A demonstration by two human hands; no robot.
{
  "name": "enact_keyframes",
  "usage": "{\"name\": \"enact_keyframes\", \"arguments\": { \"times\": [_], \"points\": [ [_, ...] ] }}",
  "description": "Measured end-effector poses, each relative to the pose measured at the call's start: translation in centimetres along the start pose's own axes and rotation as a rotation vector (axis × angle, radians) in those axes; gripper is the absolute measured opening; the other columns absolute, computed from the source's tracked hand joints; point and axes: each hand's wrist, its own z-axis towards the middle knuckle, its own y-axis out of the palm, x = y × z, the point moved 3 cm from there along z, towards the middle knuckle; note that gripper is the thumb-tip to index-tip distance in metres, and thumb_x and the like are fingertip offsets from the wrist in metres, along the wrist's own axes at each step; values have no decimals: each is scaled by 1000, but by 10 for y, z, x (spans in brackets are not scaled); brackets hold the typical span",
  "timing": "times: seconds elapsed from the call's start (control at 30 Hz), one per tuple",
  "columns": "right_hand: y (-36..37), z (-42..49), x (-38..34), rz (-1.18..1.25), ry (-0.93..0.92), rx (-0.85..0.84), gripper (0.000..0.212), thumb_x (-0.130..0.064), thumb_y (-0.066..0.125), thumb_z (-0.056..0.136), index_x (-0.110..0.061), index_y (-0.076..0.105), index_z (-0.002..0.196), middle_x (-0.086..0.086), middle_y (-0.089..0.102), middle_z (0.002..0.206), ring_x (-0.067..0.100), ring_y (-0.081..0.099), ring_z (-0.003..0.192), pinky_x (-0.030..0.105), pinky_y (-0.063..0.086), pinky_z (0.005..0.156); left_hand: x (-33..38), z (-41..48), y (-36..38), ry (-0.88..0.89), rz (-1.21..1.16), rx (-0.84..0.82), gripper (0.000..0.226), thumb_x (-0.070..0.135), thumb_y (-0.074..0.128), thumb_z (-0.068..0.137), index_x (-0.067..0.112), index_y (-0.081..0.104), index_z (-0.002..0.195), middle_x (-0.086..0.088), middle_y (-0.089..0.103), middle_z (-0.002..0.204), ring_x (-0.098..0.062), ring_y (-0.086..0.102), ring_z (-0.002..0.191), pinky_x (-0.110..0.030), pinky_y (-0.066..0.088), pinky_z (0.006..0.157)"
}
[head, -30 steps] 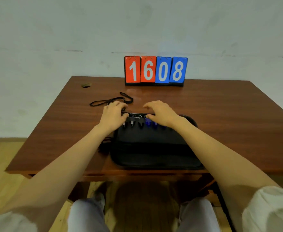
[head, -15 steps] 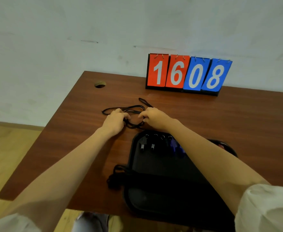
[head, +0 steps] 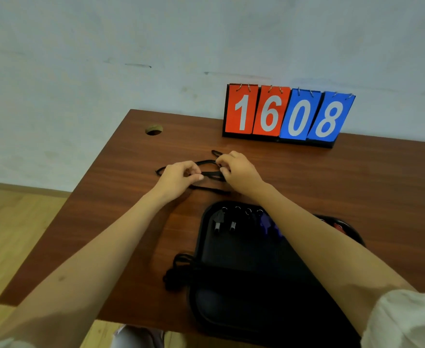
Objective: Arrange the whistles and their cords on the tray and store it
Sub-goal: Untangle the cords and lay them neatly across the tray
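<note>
Cords [head: 207, 175] lie looped toward the table's [head: 357, 177] far edge, pinched by left hand [head: 178, 175] and right hand [head: 239, 172], beyond the black tray [head: 244, 249] holding whistles [head: 225, 221] near its front edge.

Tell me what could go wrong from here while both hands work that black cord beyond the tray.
The cord loops over itself between the left hand and right hand; pulling may tighten a tangle. The right forearm crosses the tray just above the whistles, so drawing back could knock their row askew. Another cord bundle lies off the tray's left edge and could get dragged or forgotten.
</note>
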Motion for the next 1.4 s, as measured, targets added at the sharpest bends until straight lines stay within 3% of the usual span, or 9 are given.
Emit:
{"name": "enact_keyframes", "arguments": {
  "times": [0.07, 0.23, 0.4, 0.5, 0.63, 0.87, 1.03, 1.3, 1.4],
  "points": [
    [-17, -5, -13, 121, -23, 75, 27, -17, 45, 97, -14, 60, 118, 5, 57, 112, 18, 52, 103, 27, 41, 83, 12, -2, -8, 15, 10, 36, 7, 29, 61, 89, 22, 62, 91, 5, 63, 91, -12, 55, 87, -20, 38, 68],
    [-54, -22, -45, 124, -124, -76, 30, -26, 55, 93, -17, 60, 121, -5, 57, 103, 10, 53, 86, 24, 41, 76, 57, -12, -28, 112, -53, 193, 10, 28, 62, 87, 22, 68, 92, 6, 66, 88, -10, 55, 81, -22, 39, 69],
    [-97, -35, -60, 264, -35, 132, 16, -17, 53, 95, -12, 65, 104, -1, 63, 92, 14, 59, 82, 25, 47, 75, 101, -27, -44, 162, -211, 325, 30, 24, 68, 84, 12, 55, 109, 4, 60, 92, -8, 51, 77, -11, 38, 65],
    [-126, -45, -70, 361, -22, 223, 12, -19, 55, 92, -14, 62, 100, -2, 63, 92, 14, 61, 85, 25, 50, 77, 126, -32, -47, 138, -301, 288, 44, 22, 69, 84, 12, 48, 121, 6, 56, 101, -4, 47, 70, -11, 39, 63],
    [-169, -64, -86, 459, -45, 336, 11, -19, 60, 90, -12, 62, 98, -4, 62, 90, 8, 58, 81, 13, 45, 71, 164, -36, -55, 204, -290, 203, 24, 20, 56, 92, 10, 59, 114, 8, 59, 81, -3, 51, 65, -7, 38, 55],
    [-252, -104, -93, 715, -40, 648, 3, -11, 54, 91, -10, 56, 92, 0, 61, 81, 12, 63, 64, 29, 58, 75, 217, -54, -81, 315, -123, 332, 27, 24, 51, 95, 6, 66, 108, -7, 69, 98, -6, 54, 72, 0, 38, 56],
    [-297, -141, -80, 757, -27, 803, 8, -5, 56, 90, -9, 55, 97, 3, 59, 81, 16, 64, 64, 28, 59, 72, 228, -70, -103, 359, -58, 444, 25, 19, 50, 96, 5, 68, 107, -10, 69, 98, -13, 51, 78, -19, 36, 64],
    [-313, -189, -51, 615, 59, 796, 10, -17, 65, 87, -9, 66, 93, 2, 65, 75, 14, 64, 64, 27, 58, 73, 225, -94, -120, 382, 41, 594, 26, 16, 48, 97, 7, 69, 107, -11, 70, 96, -28, 59, 94, -39, 47, 83],
    [-301, -203, -41, 568, 90, 728, 11, -20, 62, 89, -10, 66, 94, 1, 65, 75, 16, 64, 66, 25, 57, 73, 219, -106, -110, 367, 86, 575, 30, 14, 41, 99, 7, 64, 116, -13, 64, 104, -28, 56, 100, -32, 42, 85]
  ]
}}
